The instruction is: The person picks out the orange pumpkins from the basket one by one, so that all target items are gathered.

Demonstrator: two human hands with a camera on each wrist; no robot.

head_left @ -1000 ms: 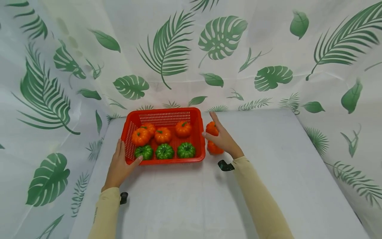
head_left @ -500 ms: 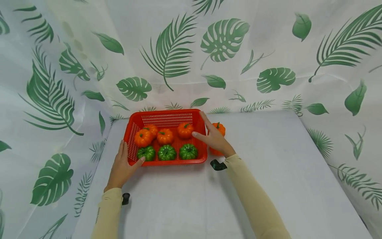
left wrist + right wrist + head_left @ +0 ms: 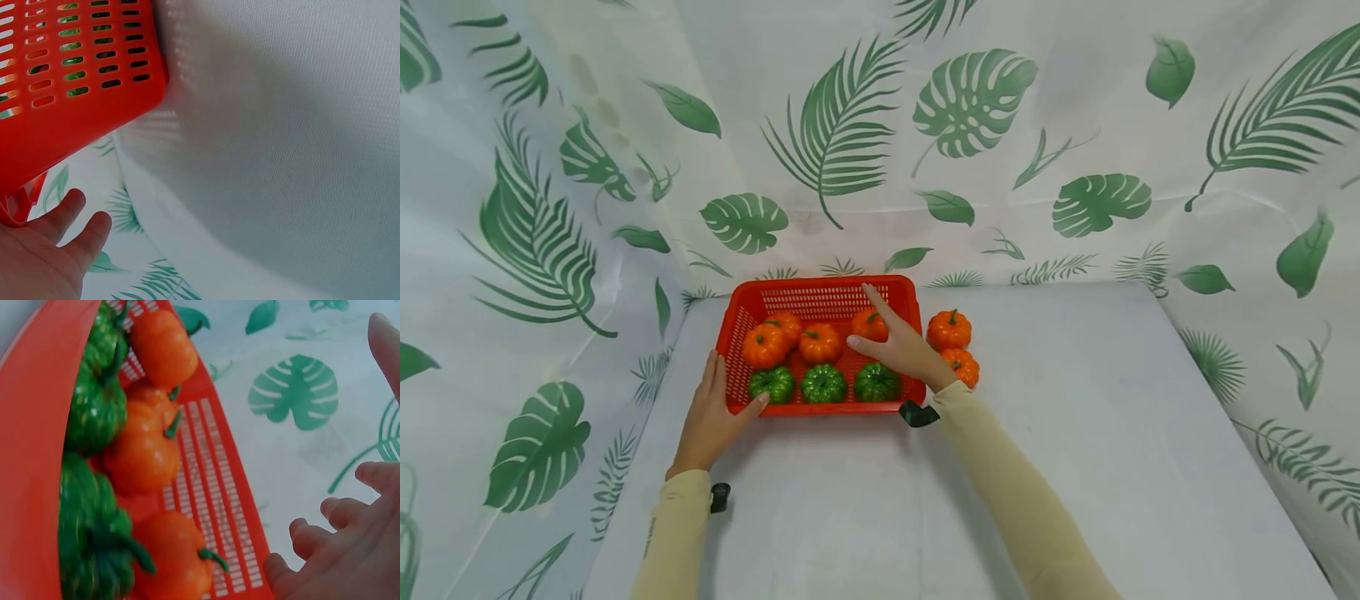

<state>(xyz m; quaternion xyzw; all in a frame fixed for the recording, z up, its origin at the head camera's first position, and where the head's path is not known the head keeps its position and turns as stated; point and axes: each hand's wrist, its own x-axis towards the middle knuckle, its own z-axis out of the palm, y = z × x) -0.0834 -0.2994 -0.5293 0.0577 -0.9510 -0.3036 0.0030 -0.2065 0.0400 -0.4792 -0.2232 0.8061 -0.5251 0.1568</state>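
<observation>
A red plastic basket [image 3: 820, 282] on the table holds several orange toy pumpkins [image 3: 765, 346] behind a front row of green ones [image 3: 823, 384]. My left hand [image 3: 703, 429] rests against the basket's front-left corner, thumb over the front rim and straight fingers along the left side. In the left wrist view two fingers [image 3: 90, 240] stretch past the rim. My right hand [image 3: 906, 346] is over the basket's right part with fingers spread, holding nothing. It partly covers an orange pumpkin [image 3: 867, 323] inside. The right wrist view shows the spread hand [image 3: 350, 550] beside the basket's rim.
Two more orange pumpkins stand on the table to the right of the basket, a rear one [image 3: 950, 330] and a front one [image 3: 962, 365] partly behind my right hand. The white table [image 3: 1075, 417] meets a leaf-printed curtain [image 3: 1000, 208] at the back and sides.
My right hand has moved left from beside the two outer pumpkins to over the basket, uncovering them. The left hand has kept its place at the corner; the view has shifted slightly.
</observation>
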